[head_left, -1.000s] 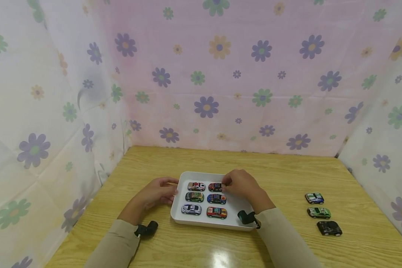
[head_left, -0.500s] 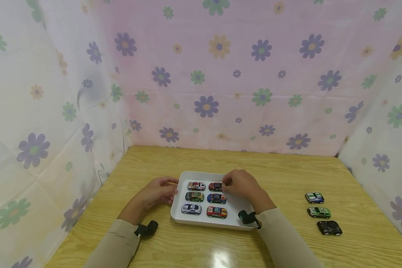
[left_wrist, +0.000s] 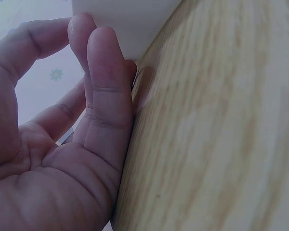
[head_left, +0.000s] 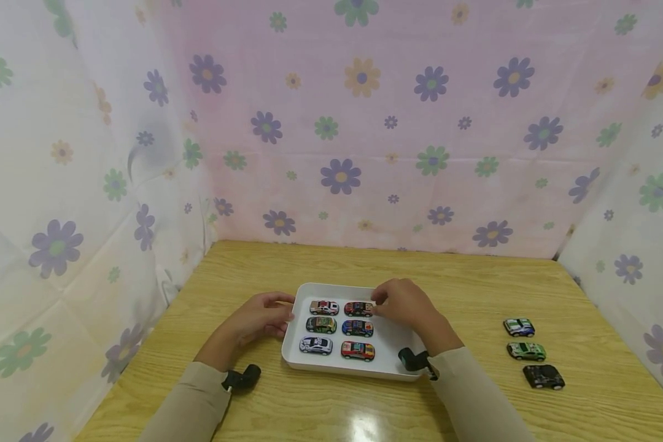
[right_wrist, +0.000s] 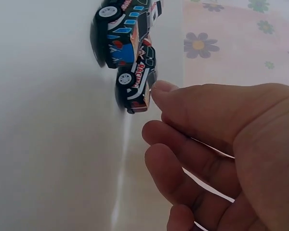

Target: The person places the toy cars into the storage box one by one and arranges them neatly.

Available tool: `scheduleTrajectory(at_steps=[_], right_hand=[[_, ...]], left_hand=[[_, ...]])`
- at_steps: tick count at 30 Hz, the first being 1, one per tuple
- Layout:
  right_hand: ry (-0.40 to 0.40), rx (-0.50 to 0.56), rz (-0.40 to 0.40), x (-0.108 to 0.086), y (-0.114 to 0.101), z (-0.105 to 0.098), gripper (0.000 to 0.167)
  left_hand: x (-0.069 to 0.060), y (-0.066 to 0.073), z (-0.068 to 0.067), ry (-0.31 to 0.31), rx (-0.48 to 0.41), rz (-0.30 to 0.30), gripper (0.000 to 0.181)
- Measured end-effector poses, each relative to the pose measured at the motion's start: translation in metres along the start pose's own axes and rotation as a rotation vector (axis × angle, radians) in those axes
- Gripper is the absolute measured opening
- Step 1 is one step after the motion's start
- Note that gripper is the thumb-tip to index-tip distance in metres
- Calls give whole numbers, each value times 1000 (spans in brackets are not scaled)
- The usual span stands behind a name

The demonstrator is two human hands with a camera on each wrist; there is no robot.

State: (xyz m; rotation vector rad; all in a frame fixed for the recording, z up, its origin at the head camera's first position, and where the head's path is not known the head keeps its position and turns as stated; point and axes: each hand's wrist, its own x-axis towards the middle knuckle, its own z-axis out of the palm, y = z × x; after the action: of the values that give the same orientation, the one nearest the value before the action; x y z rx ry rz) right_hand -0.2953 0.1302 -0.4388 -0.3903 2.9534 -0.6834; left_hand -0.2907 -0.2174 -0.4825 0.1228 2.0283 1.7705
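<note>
Several toy cars stand in two columns in a white tray (head_left: 389, 359). My right hand (head_left: 406, 307) is over the tray's far right part, beside the red-and-black toy car (head_left: 358, 309). In the right wrist view its thumb tip is right by that car, and the other fingers are loosely bent with nothing between them. Nearer in the same column are a blue-and-black car (head_left: 357, 328) and a red-and-yellow car (head_left: 358, 350). My left hand (head_left: 258, 320) rests on the table with relaxed fingers, its fingertips against the tray's left wall (left_wrist: 127, 29).
The left column holds a white-and-red car (head_left: 324, 307), a dark green car (head_left: 321, 325) and a white car (head_left: 316, 345). On the table to the right lie a white-and-blue car (head_left: 519, 327), a green car (head_left: 526, 351) and a black car (head_left: 544, 376). Flowered cloth (head_left: 376, 141) surrounds the table.
My right hand has drawn slightly right, away from the red-and-black toy car, which it was pinching at its right end. My left hand and the tray have stayed put.
</note>
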Motion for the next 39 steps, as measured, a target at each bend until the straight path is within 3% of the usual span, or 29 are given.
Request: scheduleTrajectory(at_steps=[8, 22, 31, 39], right_hand=[[56, 40, -82, -15, 2, -15, 21], [103, 91, -146, -44, 17, -37, 20], [131, 99, -153, -63, 42, -48, 20], [162, 87, -142, -81, 77, -60, 19]], left_hand=[[0, 0, 0, 0, 1, 7, 59], [0, -2, -1, 40, 8, -4, 56], [0, -2, -1, 21, 10, -1, 58], [-1, 1, 0, 15, 10, 6, 58]])
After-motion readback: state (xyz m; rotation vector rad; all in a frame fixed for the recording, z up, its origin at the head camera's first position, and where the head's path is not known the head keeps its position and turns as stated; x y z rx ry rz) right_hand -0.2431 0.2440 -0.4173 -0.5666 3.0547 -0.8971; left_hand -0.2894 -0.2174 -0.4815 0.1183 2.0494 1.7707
